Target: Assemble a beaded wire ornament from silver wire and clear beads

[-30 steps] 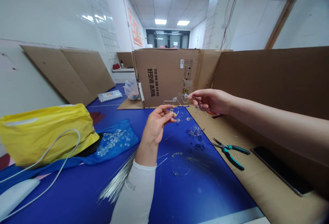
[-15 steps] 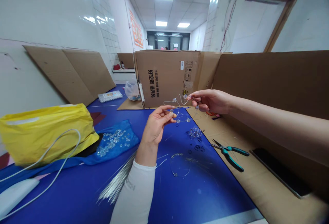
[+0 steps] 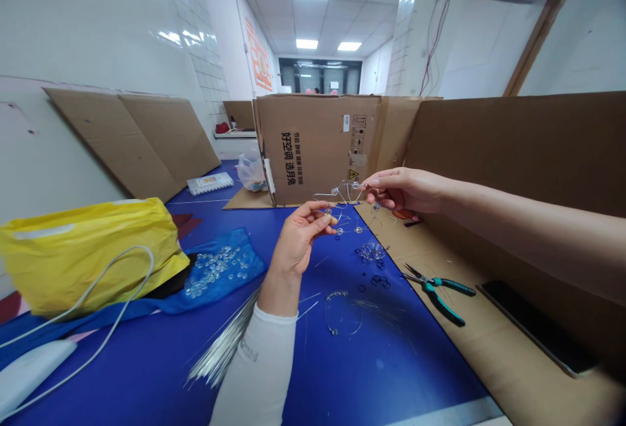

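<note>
A white sleeve [image 3: 261, 367] with grey lettering [image 3: 249, 350] covers the left forearm [image 3: 278, 334].

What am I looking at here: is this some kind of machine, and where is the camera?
There is no robot: these are a person's bare hands, seen by a camera worn on the head. The left hand and right hand hold up a thin wire piece with clear beads. On the blue table lie loose beads on a blue cloth, a bundle of wires and a beaded loop. At the right, teal-handled pliers and what looks like a phone lie on cardboard.
</note>
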Demonstrator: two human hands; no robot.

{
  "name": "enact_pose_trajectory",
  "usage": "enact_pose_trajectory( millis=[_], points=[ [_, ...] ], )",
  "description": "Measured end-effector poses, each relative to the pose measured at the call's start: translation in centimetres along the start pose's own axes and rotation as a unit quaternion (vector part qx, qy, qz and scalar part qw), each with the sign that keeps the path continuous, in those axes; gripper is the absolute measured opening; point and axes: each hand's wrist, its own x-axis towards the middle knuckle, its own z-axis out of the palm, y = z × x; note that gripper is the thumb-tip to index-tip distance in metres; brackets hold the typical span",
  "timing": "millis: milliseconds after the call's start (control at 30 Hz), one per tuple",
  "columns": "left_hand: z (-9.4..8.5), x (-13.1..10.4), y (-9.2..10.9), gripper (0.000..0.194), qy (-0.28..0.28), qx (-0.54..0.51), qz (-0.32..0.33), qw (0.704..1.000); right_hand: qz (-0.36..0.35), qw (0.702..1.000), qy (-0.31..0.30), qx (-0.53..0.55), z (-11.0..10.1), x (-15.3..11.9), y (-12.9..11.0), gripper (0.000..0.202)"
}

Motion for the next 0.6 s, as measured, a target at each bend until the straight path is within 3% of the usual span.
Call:
enact_pose_trajectory(
  millis=[333,600],
  points=[
    [0.0,0.0,0.1,0.027,-0.007,0.002,0.0,1.0,-0.007,0.995,0.032,-0.097,-0.9,-0.5,-1.0,0.016],
    [0.1,-0.1,0.1,0.027,-0.004,0.004,-0.002,1.0,0.003,0.993,0.02,-0.113,-1.3,-0.3,-1.4,0.016]
  ],
)
